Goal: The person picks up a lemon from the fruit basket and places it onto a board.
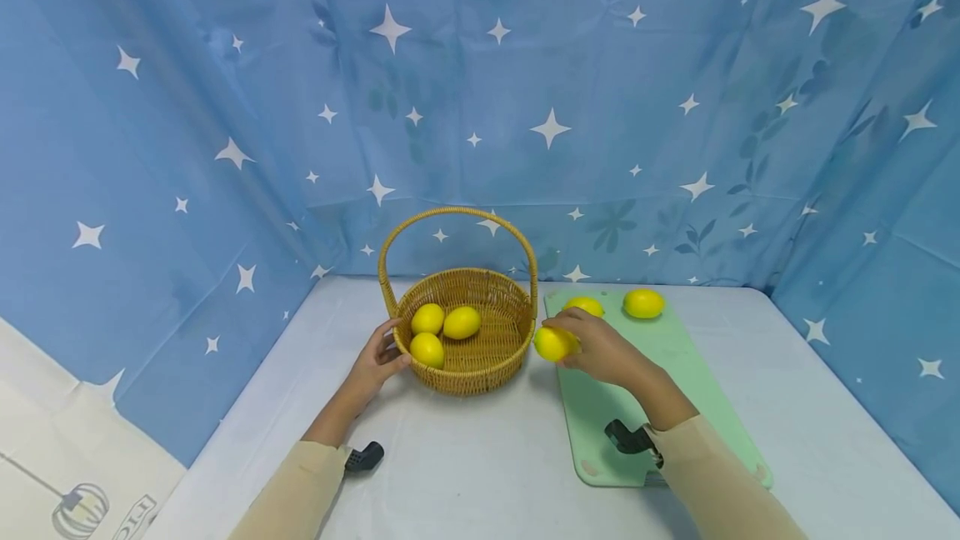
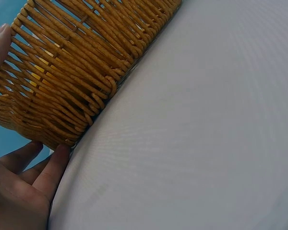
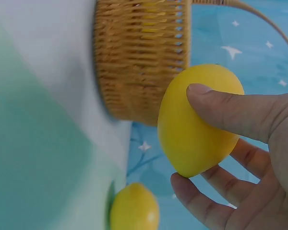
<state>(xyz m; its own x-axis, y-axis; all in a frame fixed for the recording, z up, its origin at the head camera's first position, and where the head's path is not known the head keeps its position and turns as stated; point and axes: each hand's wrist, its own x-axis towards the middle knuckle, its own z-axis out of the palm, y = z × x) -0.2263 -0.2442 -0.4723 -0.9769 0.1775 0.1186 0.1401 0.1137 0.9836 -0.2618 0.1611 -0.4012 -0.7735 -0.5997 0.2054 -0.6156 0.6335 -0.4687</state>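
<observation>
Right hand (image 1: 600,348) grip pinches a lemon (image 1: 553,343) beside the basket (image 1: 491,357); left hand (image 1: 375,363), fingers relaxed, touches the basket wall.

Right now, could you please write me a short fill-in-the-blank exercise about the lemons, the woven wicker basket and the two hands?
1. The woven wicker basket holds ____ yellow lemons.
2. The right hand grips one yellow lemon just outside the basket's ____ side.
3. On the pale green cutting board, ____ lemons remain.
4. The left hand touches the basket's outer ____.

Missing words: three; right; two; wall
</observation>
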